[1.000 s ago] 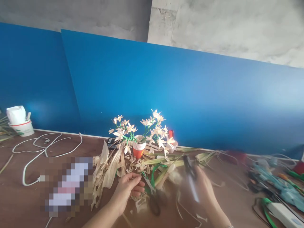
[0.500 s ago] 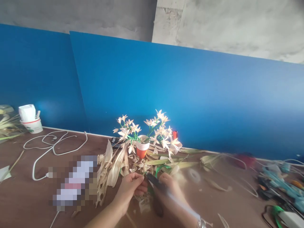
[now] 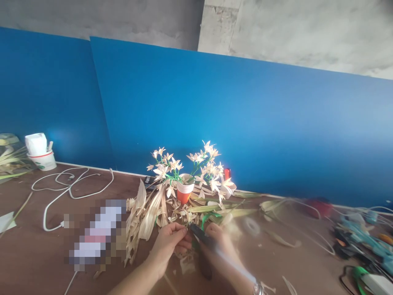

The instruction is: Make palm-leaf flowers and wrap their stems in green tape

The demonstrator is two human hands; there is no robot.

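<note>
My left hand (image 3: 172, 241) is closed in a pinch, with a small pale husk piece (image 3: 188, 225) at its fingertips, partly hidden. My right hand (image 3: 218, 242) is wrapped round a black hot glue gun (image 3: 201, 237), its nozzle pointing at my left fingertips. A clear glue stick (image 3: 235, 263) trails from the gun along my wrist. Just beyond my hands, an orange and white cup (image 3: 184, 196) holds green stems with pale husk flowers (image 3: 211, 169). Dry corn husks (image 3: 152, 217) lie to the left of the cup, and a green strip (image 3: 209, 217) curls near the nozzle.
A blue panel (image 3: 215, 114) stands along the table's back edge. To the left are a white cable (image 3: 49, 205), a blurred-out device (image 3: 98, 233) and a white cup (image 3: 43, 159). A tape roll (image 3: 251, 226) lies right of my hands; tangled tools and wires (image 3: 362, 237) fill the far right.
The view has shifted very slightly. Both hands and the glue gun keep practically the same position.
</note>
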